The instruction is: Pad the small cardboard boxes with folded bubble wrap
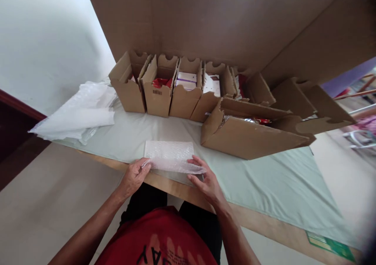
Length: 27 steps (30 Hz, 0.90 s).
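A white sheet of bubble wrap (169,151) lies on the pale green table cover (264,182) near the front edge, its near side rolled or folded up. My left hand (133,177) pinches the left end of that roll. My right hand (205,178) rests on the right end, fingers curled over it. Whatever is inside the roll is hidden.
A row of small open cardboard boxes (164,86) with packets inside stands at the back. A larger open cardboard box (249,131) lies to the right. A pile of plastic bags and wrap (79,114) sits at the left. The wooden table edge (182,192) runs in front.
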Available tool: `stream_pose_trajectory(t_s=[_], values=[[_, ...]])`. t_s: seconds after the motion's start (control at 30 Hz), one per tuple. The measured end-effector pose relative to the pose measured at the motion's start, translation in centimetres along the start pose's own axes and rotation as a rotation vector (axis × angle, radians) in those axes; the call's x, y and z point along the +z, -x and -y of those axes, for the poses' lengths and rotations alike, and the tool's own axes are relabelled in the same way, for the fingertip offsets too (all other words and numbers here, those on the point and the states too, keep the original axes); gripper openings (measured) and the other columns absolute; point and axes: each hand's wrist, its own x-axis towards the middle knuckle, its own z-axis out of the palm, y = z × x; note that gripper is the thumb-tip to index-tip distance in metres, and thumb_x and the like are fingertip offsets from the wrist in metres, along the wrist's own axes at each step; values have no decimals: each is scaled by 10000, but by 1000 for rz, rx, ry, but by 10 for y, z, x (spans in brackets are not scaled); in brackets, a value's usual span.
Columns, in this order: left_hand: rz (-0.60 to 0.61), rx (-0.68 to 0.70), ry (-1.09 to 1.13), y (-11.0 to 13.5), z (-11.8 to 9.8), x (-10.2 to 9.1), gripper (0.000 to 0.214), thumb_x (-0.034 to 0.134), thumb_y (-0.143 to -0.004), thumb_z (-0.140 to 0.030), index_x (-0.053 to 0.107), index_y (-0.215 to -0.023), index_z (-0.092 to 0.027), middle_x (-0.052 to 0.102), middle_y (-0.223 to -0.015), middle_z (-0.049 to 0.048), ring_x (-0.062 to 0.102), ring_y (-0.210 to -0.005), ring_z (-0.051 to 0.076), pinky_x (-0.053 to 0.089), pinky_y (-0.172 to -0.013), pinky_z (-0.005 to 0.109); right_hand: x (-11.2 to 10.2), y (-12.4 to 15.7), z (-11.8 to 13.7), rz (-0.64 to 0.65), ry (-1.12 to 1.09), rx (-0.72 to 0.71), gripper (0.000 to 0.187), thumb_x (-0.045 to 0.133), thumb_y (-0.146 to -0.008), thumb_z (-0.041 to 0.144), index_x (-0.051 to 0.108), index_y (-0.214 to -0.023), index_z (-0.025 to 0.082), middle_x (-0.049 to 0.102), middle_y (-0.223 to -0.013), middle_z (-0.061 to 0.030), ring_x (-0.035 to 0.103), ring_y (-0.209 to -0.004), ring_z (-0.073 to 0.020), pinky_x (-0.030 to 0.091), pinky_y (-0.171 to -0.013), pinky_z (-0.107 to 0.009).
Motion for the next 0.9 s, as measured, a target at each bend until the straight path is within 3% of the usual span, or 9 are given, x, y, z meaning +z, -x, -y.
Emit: stream_pose_trajectory(t_s=[0.07, 0.13, 0.3, 0.4, 0.63, 0.9], values=[[19, -11, 10, -3, 1, 1, 347, 485, -958, -442, 674, -819, -187, 606, -654, -21, 568, -625, 146, 464, -612, 252, 10, -12, 2, -26, -32, 42, 365, 682, -836, 481, 710, -1075, 207, 759, -974, -78, 703, -885, -244, 558, -788, -373], [10, -37, 28, -5, 4, 1, 338, 504, -948, -453, 687, -848, -187, 621, -658, -22, 584, -627, 151, 473, -617, 253, 16, -19, 4, -70, -50, 83, 304, 653, -842, 486, 714, -913, 197, 716, -794, -43, 649, -714, -204, 522, -672, -326], [-11, -48, 4, -8, 8, 1, 307, 574, -894, -423, 718, -1025, -186, 765, -915, 37, 704, -850, 198, 543, -796, 296, 19, -23, 7, -149, -32, 107, 274, 614, -828, 456, 674, -777, 194, 642, -677, -15, 561, -625, -169, 451, -607, -289], [-59, -51, -56, -13, 5, 3, 306, 545, -890, -411, 717, -998, -182, 756, -857, 32, 694, -789, 187, 538, -751, 278, 20, -23, 9, -192, 11, 115, 291, 586, -839, 470, 623, -731, 203, 605, -641, -5, 530, -608, -164, 425, -596, -286], [-170, -90, -229, -24, 6, 13, 383, 532, -845, -432, 726, -1048, -172, 731, -758, 41, 667, -671, 195, 525, -689, 296, 24, -26, 6, -234, 213, 136, 296, 537, -861, 487, 593, -764, 213, 603, -627, -8, 521, -582, -168, 394, -594, -293], [-105, -131, -456, -23, 5, 15, 427, 549, -863, -326, 675, -1241, -174, 743, -914, 70, 700, -807, 236, 547, -810, 353, 23, -25, 1, -321, 413, 143, 462, 512, -846, 467, 662, -1158, 162, 731, -984, -111, 614, -700, -201, 472, -731, -348]])
